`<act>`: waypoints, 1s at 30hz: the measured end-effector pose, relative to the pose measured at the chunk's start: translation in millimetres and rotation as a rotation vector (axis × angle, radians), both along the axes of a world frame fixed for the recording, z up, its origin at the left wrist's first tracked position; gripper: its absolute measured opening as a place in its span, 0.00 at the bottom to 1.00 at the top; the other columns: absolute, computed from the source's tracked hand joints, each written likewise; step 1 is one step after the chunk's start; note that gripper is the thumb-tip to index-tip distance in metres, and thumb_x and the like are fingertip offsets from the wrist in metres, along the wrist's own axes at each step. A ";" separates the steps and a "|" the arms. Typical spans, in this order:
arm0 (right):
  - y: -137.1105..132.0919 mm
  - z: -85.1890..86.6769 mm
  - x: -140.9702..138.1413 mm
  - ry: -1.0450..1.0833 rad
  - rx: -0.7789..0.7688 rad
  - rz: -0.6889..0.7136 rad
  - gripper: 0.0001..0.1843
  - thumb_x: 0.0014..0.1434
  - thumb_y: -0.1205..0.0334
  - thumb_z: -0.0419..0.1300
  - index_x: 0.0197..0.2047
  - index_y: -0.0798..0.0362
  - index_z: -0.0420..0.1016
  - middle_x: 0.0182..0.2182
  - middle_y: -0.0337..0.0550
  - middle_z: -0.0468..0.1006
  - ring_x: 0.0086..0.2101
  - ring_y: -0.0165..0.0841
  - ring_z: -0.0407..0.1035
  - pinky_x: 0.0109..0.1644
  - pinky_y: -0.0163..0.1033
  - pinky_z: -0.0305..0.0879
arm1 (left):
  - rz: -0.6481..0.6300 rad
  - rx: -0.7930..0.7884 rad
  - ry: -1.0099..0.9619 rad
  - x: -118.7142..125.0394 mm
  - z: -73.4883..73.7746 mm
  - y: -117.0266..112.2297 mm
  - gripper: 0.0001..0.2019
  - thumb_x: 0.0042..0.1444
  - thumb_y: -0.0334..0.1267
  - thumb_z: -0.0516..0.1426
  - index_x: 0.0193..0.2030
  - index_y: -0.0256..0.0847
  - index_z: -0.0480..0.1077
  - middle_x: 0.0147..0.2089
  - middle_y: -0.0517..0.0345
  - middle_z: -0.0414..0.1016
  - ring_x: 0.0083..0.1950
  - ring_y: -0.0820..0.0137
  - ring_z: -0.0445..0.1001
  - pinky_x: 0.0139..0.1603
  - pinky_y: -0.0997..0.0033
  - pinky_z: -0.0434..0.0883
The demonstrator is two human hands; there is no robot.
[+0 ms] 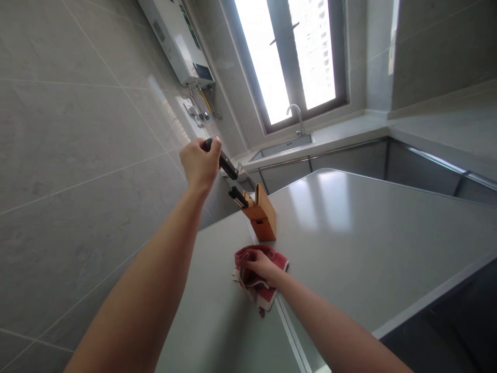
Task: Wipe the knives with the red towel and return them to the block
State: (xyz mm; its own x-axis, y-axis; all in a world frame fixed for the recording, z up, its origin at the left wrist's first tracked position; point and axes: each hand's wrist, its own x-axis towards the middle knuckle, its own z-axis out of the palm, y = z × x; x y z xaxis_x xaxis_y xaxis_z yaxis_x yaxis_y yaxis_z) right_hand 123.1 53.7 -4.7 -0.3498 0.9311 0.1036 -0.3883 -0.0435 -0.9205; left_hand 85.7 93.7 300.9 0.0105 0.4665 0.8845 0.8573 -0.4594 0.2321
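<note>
On my feed the L hand [200, 166] was up off the counter, fingers closed tight around a black-handled kitchen knife [223, 158], just above a wooden knife block [261, 215]; blade hard to make out. A second black knife handle [237, 196] stuck out of the block's top, tilted. R hand [260, 265] lay on a crumpled red terry towel [254, 274] w/ white edging, fingers over the fold, pressing down; couldn't tell if it was pinching any cloth. Towel sat near the block on a grey stone countertop [349, 233], w/ a thin metal strip [288, 324] running along the slab just by it. Large grey wall tiles [77, 129] filled the L side, w/ a wall-mounted water heater [178, 41] and exposed pipes [200, 106] below it. Far end: steel sink [281, 147], chrome faucet [297, 119], bright window [291, 57], dark cabinet fronts [349, 160].
</note>
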 end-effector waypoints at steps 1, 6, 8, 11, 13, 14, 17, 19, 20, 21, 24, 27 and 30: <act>0.2 -0.6 -0.1 0.003 0.002 -0.001 0.22 0.41 0.49 0.66 0.37 0.55 0.74 0.32 0.43 0.76 0.33 0.33 0.70 0.41 0.41 0.65 | -0.016 0.025 -0.030 -2.3 4.8 -1.4 0.21 0.56 0.50 0.46 0.24 0.35 0.67 0.19 0.59 0.64 0.26 0.72 0.68 0.30 0.75 0.63; 0.6 -2.0 0.3 0.025 0.017 -0.001 0.22 0.42 0.50 0.66 0.37 0.55 0.74 0.32 0.43 0.76 0.33 0.33 0.70 0.40 0.40 0.65 | -0.052 0.141 -0.153 -17.7 27.8 -12.8 0.20 0.55 0.50 0.49 0.25 0.33 0.67 0.18 0.62 0.60 0.23 0.74 0.65 0.27 0.75 0.63; 0.5 -1.8 0.8 0.029 0.025 0.006 0.22 0.42 0.50 0.66 0.37 0.56 0.73 0.32 0.43 0.76 0.33 0.33 0.70 0.40 0.39 0.65 | -0.080 0.178 -0.207 -26.0 35.2 -20.0 0.21 0.55 0.49 0.48 0.26 0.31 0.66 0.18 0.63 0.59 0.20 0.77 0.63 0.25 0.75 0.63; 0.1 -0.6 1.9 0.026 0.025 0.008 0.23 0.42 0.49 0.66 0.37 0.56 0.73 0.32 0.43 0.76 0.33 0.33 0.70 0.39 0.38 0.65 | -0.160 0.245 -0.366 -40.0 38.4 -34.1 0.18 0.56 0.46 0.49 0.26 0.31 0.64 0.20 0.64 0.57 0.17 0.81 0.59 0.20 0.77 0.62; -0.5 0.6 3.2 0.018 0.018 0.012 0.23 0.42 0.49 0.66 0.37 0.56 0.73 0.32 0.43 0.76 0.33 0.34 0.70 0.39 0.38 0.65 | -0.214 0.273 -0.544 -50.4 31.7 -44.3 0.15 0.54 0.45 0.50 0.25 0.34 0.61 0.20 0.66 0.56 0.15 0.81 0.57 0.16 0.78 0.61; -0.9 1.3 4.1 0.012 0.013 0.014 0.23 0.42 0.49 0.66 0.37 0.56 0.73 0.32 0.43 0.76 0.34 0.34 0.70 0.39 0.38 0.66 | -0.233 0.264 -0.652 -56.1 25.3 -49.2 0.14 0.53 0.44 0.50 0.25 0.35 0.60 0.19 0.66 0.55 0.15 0.81 0.57 0.15 0.78 0.61; -2.5 3.8 7.3 -0.018 -0.010 -0.004 0.23 0.41 0.50 0.67 0.38 0.56 0.73 0.34 0.43 0.77 0.35 0.35 0.70 0.41 0.39 0.66 | -0.277 0.152 -0.999 -75.5 -3.4 -62.9 0.11 0.51 0.43 0.52 0.26 0.38 0.58 0.17 0.68 0.56 0.14 0.80 0.57 0.14 0.78 0.61; -4.1 5.9 9.4 -0.037 -0.029 0.002 0.24 0.39 0.52 0.68 0.39 0.55 0.73 0.35 0.44 0.77 0.36 0.35 0.70 0.41 0.40 0.66 | -0.308 0.054 -1.179 -89.9 -26.7 -72.2 0.10 0.49 0.41 0.53 0.26 0.38 0.59 0.16 0.69 0.57 0.14 0.79 0.58 0.14 0.78 0.60; -5.1 7.0 10.3 -0.043 -0.039 0.025 0.25 0.38 0.53 0.69 0.40 0.55 0.73 0.35 0.44 0.77 0.36 0.36 0.71 0.41 0.41 0.67 | -0.317 0.013 -1.256 -97.3 -38.5 -77.2 0.09 0.49 0.41 0.53 0.26 0.37 0.59 0.15 0.68 0.58 0.14 0.79 0.58 0.14 0.79 0.60; -5.9 7.9 11.0 -0.044 -0.047 0.061 0.26 0.37 0.54 0.69 0.40 0.55 0.73 0.35 0.44 0.77 0.36 0.36 0.71 0.41 0.41 0.67 | -0.328 -0.012 -1.319 -104.9 -50.3 -82.4 0.09 0.49 0.40 0.54 0.26 0.38 0.60 0.16 0.68 0.59 0.14 0.78 0.58 0.14 0.79 0.59; -7.0 8.1 11.9 -0.015 -0.046 0.154 0.25 0.38 0.56 0.69 0.41 0.56 0.73 0.34 0.45 0.77 0.35 0.36 0.71 0.41 0.42 0.67 | -0.362 -0.004 -1.484 -128.5 -85.3 -97.8 0.08 0.50 0.37 0.54 0.26 0.38 0.59 0.17 0.68 0.60 0.16 0.79 0.60 0.14 0.81 0.59; -4.3 3.1 11.5 0.000 -0.025 0.158 0.23 0.39 0.55 0.68 0.38 0.56 0.73 0.33 0.45 0.77 0.35 0.36 0.72 0.41 0.42 0.67 | -0.345 -0.033 -1.631 -151.2 -122.7 -108.6 0.08 0.50 0.37 0.55 0.25 0.38 0.59 0.18 0.69 0.61 0.17 0.80 0.59 0.15 0.81 0.60; -0.8 -2.6 11.4 -0.001 -0.036 0.156 0.23 0.39 0.55 0.68 0.39 0.56 0.73 0.34 0.45 0.77 0.35 0.36 0.72 0.42 0.43 0.67 | -0.312 -0.047 -1.699 -168.5 -164.2 -111.7 0.09 0.49 0.37 0.55 0.25 0.38 0.59 0.18 0.69 0.61 0.17 0.80 0.59 0.15 0.81 0.60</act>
